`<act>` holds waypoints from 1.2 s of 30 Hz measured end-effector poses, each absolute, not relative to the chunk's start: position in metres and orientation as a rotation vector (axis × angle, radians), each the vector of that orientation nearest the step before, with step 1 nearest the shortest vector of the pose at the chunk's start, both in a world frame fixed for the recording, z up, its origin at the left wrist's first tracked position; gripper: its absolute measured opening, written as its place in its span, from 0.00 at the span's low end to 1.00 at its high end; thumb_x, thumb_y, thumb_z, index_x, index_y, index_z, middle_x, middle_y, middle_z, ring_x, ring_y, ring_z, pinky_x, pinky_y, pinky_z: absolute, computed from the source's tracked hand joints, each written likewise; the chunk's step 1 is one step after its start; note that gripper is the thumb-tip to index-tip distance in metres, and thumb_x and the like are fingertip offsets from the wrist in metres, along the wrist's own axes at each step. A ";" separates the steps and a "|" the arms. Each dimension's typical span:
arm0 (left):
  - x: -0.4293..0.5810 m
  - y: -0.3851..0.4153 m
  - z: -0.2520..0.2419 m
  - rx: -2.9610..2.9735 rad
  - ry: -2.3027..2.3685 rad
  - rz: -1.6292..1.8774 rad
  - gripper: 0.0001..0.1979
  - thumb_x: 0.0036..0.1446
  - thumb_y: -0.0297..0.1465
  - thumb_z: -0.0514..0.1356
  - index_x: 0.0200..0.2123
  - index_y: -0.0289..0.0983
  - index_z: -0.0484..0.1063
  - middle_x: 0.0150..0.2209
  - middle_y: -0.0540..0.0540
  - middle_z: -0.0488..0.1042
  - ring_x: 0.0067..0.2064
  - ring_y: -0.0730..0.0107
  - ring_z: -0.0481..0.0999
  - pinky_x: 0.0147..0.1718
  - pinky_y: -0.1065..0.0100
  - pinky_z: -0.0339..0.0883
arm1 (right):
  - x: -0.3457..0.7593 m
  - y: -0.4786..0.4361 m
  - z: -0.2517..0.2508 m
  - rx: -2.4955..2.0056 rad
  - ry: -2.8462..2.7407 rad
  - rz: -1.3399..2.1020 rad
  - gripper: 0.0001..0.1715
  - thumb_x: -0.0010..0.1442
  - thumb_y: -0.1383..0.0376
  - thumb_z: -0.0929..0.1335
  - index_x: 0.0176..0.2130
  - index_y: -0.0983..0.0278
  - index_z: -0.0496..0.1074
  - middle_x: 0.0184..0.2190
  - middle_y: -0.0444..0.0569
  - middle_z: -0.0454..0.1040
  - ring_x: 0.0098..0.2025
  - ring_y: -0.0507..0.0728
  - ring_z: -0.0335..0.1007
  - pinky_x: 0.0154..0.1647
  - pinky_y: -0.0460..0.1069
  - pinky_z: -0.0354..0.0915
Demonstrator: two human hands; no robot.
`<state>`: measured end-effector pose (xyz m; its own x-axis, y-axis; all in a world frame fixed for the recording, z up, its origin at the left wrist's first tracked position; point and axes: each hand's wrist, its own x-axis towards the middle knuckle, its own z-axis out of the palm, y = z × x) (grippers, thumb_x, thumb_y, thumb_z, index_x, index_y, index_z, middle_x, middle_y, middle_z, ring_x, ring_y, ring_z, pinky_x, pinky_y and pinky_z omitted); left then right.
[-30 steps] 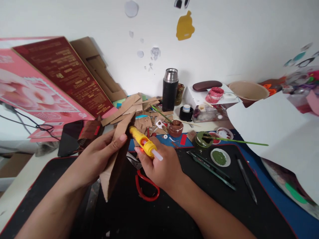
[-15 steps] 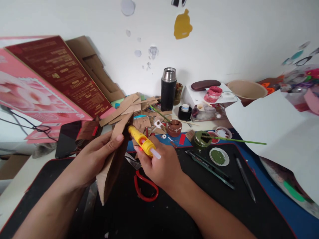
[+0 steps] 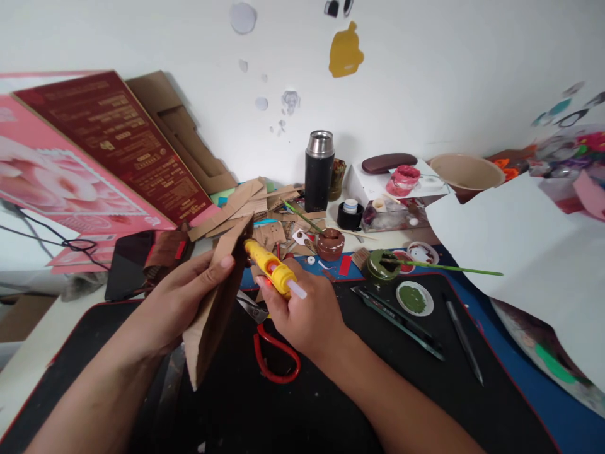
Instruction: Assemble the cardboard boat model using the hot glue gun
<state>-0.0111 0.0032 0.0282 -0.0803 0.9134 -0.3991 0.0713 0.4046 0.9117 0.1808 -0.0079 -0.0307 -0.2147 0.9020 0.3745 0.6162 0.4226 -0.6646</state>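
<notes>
My left hand (image 3: 182,299) grips a folded piece of cardboard (image 3: 215,315), thumb on its near face, and holds it tilted above the black mat. Wrapped in my right hand (image 3: 307,312) is a yellow glue gun (image 3: 270,266) with a pale glue stick poking out of its back end. Its tip is at the upper part of the cardboard's right side; whether it touches there I cannot tell. A small red light glows beside my right fingers. Partly under my hands lie red-handled scissors (image 3: 278,359) on the mat.
Behind my hands are cardboard scraps (image 3: 241,205), a brown paint jar (image 3: 329,244) and a black thermos (image 3: 319,173). To the right lie a green paint jar (image 3: 382,265), a paint-filled lid (image 3: 414,297), a green cutter (image 3: 397,321) and a pen (image 3: 464,340). A phone (image 3: 127,265) lies left.
Hardly anything differs. The glue gun's rear end has shifted very slightly to the right, while the cardboard stays in the same place in my left hand.
</notes>
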 end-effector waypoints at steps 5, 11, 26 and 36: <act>-0.012 0.003 0.026 0.896 1.436 0.912 0.35 0.42 0.54 0.78 0.49 0.39 0.85 0.36 0.47 0.88 0.32 0.60 0.86 0.30 0.69 0.80 | 0.181 -0.008 -0.030 -1.297 -1.900 0.462 0.22 0.76 0.53 0.62 0.51 0.65 0.77 0.36 0.55 0.84 0.33 0.63 0.82 0.30 0.52 0.65; -0.013 0.003 0.023 0.882 1.371 0.922 0.31 0.45 0.51 0.79 0.49 0.39 0.85 0.35 0.48 0.88 0.30 0.65 0.85 0.30 0.72 0.78 | 0.182 -0.008 -0.029 -1.315 -1.901 0.449 0.23 0.76 0.52 0.61 0.51 0.65 0.76 0.36 0.55 0.84 0.33 0.63 0.82 0.29 0.52 0.65; -0.011 0.004 0.024 0.897 1.402 0.894 0.36 0.44 0.54 0.78 0.51 0.38 0.85 0.36 0.47 0.88 0.33 0.63 0.84 0.31 0.70 0.77 | 0.182 -0.005 -0.029 -1.318 -1.874 0.504 0.25 0.76 0.52 0.60 0.49 0.66 0.77 0.38 0.56 0.84 0.36 0.64 0.82 0.33 0.52 0.67; -0.012 0.002 0.023 0.901 1.428 0.888 0.37 0.43 0.55 0.78 0.52 0.39 0.84 0.38 0.47 0.88 0.34 0.62 0.84 0.31 0.72 0.75 | 0.183 -0.006 -0.028 -1.329 -1.865 0.485 0.26 0.76 0.51 0.60 0.50 0.66 0.77 0.36 0.55 0.84 0.35 0.64 0.82 0.31 0.53 0.65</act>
<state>-0.0124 0.0017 0.0230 -0.0336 0.9096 -0.4141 0.0313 0.4151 0.9092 0.1826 -0.0063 -0.0279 -0.1498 0.9158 0.3726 0.6187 0.3808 -0.6872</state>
